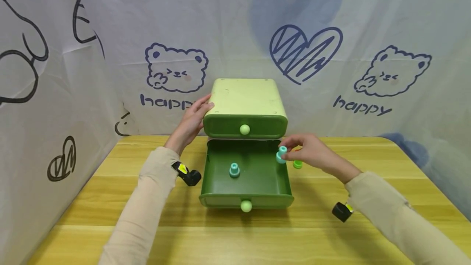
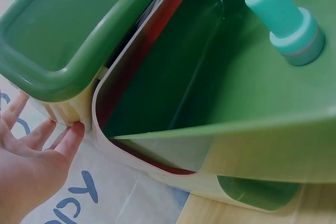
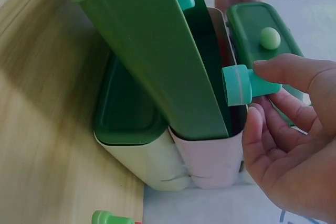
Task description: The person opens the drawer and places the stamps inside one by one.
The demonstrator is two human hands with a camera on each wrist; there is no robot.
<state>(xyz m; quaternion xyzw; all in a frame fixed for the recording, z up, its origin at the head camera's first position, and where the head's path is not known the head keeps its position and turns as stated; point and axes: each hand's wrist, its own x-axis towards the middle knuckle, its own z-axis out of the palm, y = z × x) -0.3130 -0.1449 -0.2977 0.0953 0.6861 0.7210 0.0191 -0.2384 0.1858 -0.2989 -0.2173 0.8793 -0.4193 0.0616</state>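
A small chest [image 1: 244, 95] with a pale yellow top and green drawer fronts stands on the table. My left hand [image 1: 193, 120] rests its fingertips against the chest's left side, fingers extended. One lower drawer [image 1: 257, 179] is pulled out. Inside it a teal stamp-shaped piece [image 1: 234, 170] stands upright, wide end down. Over the drawer's right edge my right hand [image 1: 310, 152] pinches a second teal stamp-shaped piece [image 3: 247, 85] between thumb and fingers. In the right wrist view its hollow wide end faces away from the palm.
On the table right of the drawer, partly behind the right hand, lies a green piece [image 1: 297, 165] with a bit of red. The upper drawer [image 1: 224, 126] is closed, with a round pale knob [image 1: 244, 129]. A printed cloth [image 1: 235, 23] hangs behind the wooden table [image 1: 147, 199].
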